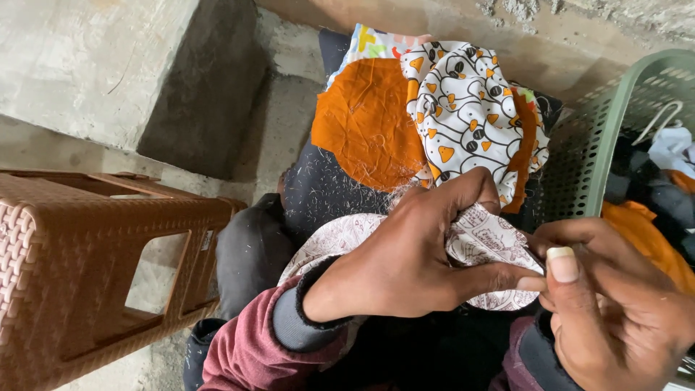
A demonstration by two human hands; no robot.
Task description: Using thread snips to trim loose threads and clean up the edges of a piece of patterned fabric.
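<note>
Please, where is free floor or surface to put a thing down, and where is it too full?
Bare concrete floor lies between the concrete step, the brown plastic stool and the orange cloth. The lap is crowded: left hand and right hand pinch the white printed cloth. The green basket is full of clothes.

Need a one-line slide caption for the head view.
Both hands, left hand and right hand, pinch a printed white cloth beside a green basket.
</note>
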